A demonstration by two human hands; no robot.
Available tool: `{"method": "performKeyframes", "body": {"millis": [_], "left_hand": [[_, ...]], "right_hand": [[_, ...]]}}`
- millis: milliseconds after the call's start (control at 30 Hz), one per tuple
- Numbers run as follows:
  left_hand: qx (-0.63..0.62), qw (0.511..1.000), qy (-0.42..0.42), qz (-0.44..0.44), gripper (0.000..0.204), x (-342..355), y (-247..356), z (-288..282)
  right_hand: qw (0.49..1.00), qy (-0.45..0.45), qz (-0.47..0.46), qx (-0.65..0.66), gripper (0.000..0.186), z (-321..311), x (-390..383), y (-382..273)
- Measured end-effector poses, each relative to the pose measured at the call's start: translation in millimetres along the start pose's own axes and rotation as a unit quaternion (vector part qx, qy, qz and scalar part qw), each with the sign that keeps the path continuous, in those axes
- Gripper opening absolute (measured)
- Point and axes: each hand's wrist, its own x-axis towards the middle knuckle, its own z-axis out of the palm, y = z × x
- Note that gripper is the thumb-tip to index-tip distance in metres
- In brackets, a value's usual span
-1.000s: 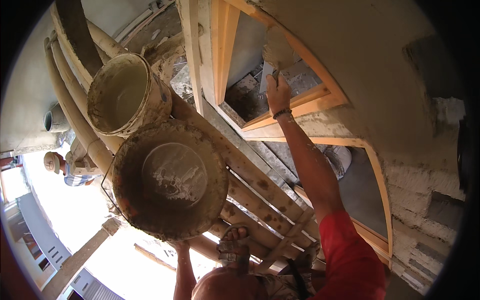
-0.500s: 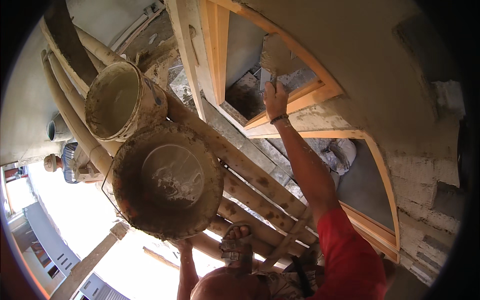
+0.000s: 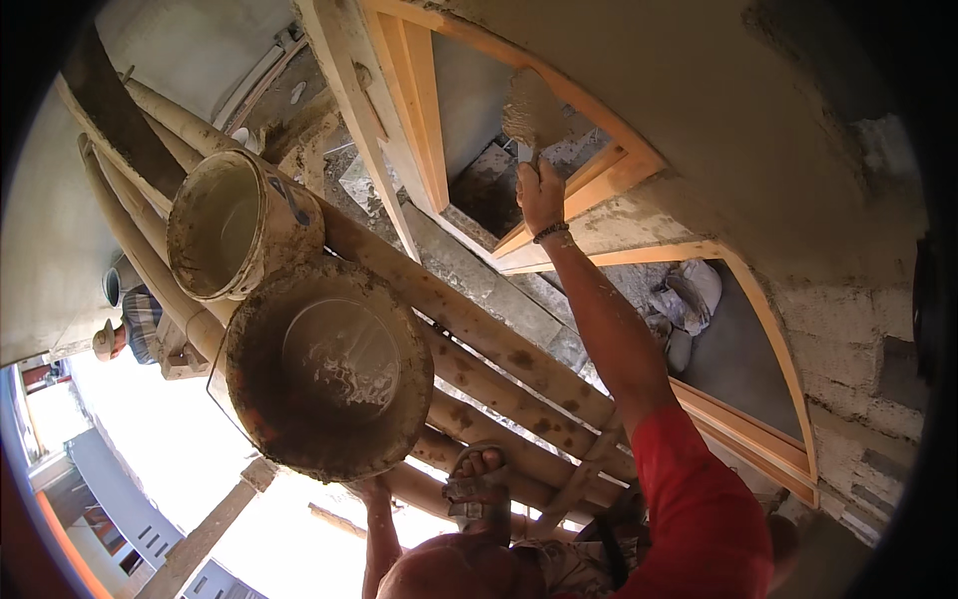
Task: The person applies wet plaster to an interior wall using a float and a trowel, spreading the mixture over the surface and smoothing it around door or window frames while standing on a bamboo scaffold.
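Right hand's (image 3: pixel 540 196) fingers clamp a loaded trowel (image 3: pixel 532 112), likely carrying mortar; next calls for level handling; left hand's (image 3: pixel 369 487) fingers, behind the bucket (image 3: pixel 261 389), I cannot tell.

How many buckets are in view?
2 clearly: the large caked bucket, its near rim by the left hand, and the smaller bucket just beyond it. A grey cylinder at far left may be another; more could be hidden.

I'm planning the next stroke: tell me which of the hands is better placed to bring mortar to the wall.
Right, I'd judge: the right hand holds the mortar-coated trowel, out by the wooden frame; the left hand is at the nearer bucket's rim, partly hidden.
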Motion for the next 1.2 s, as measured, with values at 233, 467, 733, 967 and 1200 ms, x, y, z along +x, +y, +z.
{"method": "performKeyframes", "body": {"millis": [233, 467, 733, 967, 1200], "left_hand": [[0.207, 0.968, 0.003, 0.138, 0.042, 15, -37, -25], [-0.021, 0.999, 0.022, -0.012, 0.039, 7, -17, -3], [0.092, 0.995, 0.035, 0.004, 0.036, 16, -19, -5], [0.142, 0.988, 0.026, 0.052, 0.049, 2, 17, 1], [0.011, 0.997, -0.012, -0.069, 0.066, -9, 46, 14]], "right_hand": [[0.994, -0.006, 0.048, 0.096, 0.023, -22, -29, -11], [0.986, 0.041, 0.019, 0.161, 0.02, -68, -61, -4], [0.983, 0.04, 0.059, 0.168, 0.02, -83, -72, 10], [0.978, 0.044, 0.062, 0.197, 0.019, -104, -84, 13], [0.991, 0.027, 0.053, 0.118, 0.022, -111, -83, 10]]}}
